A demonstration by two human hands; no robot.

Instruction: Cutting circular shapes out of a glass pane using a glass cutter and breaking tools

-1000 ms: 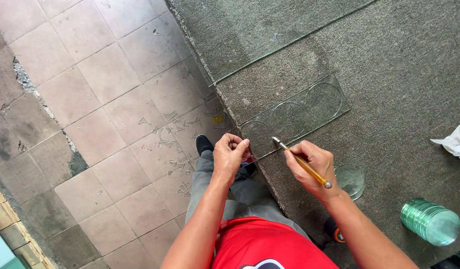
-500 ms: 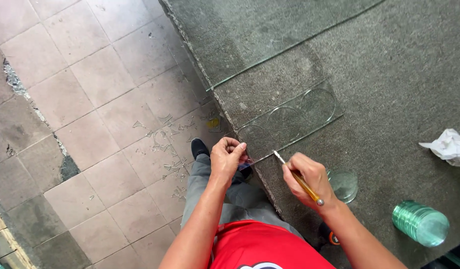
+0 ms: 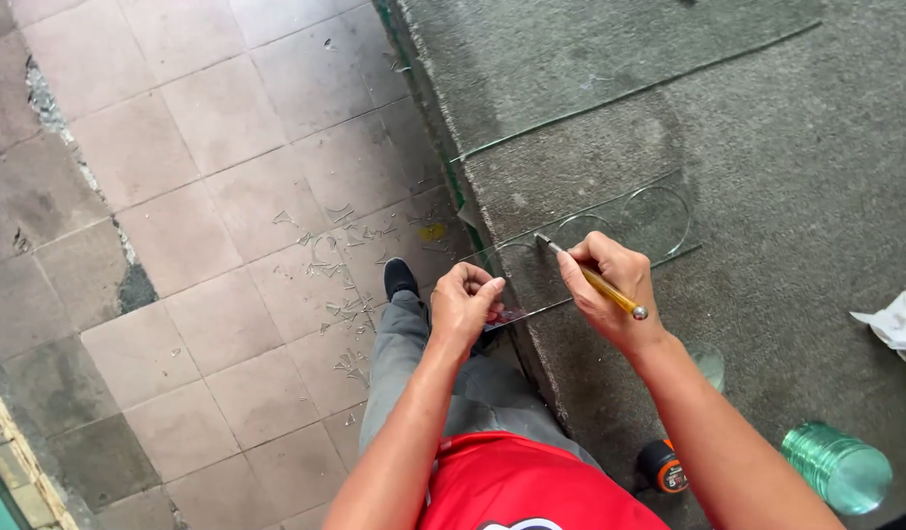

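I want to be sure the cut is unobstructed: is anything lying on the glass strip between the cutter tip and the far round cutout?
Nothing visible does. The cutter in the right hand meets bare glass strip.

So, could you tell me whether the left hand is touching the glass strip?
Touching. The head view shows the left hand with its fingertips pinching the near end of the glass strip at the table edge.
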